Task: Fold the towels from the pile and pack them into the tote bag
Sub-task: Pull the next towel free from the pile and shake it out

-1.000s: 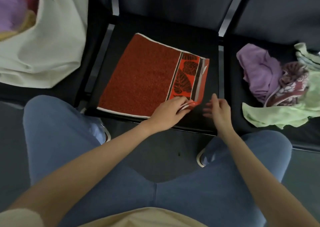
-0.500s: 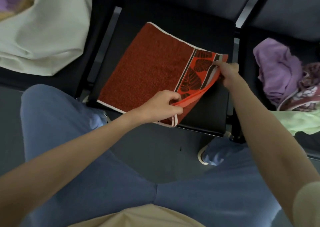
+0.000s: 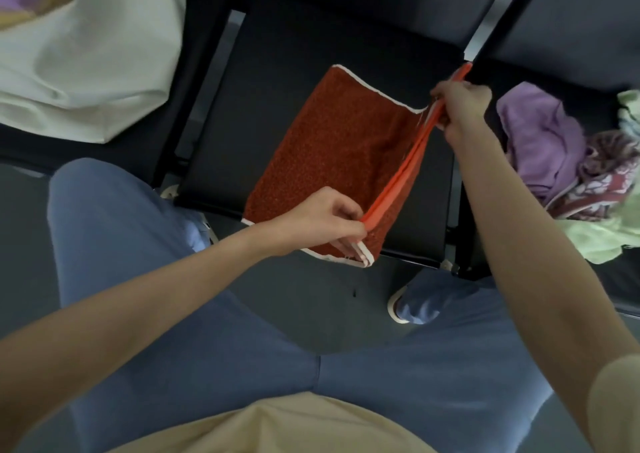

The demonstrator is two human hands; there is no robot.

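The scene is dim and evenly lit, with soft, faint shadows and no glare. Colours look muted and a little grainy. Wide-angle distortion bends the chair frames (image 3: 485, 19) toward the edges (most at the corners). The pile of towels (image 3: 568, 161) at right is smeared by motion blur.

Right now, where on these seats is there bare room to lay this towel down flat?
Bare black seat shows left of and behind the red towel, which the left hand and right hand both grip. The right seat is crowded with the towel pile; the tote bag fills the left seat.
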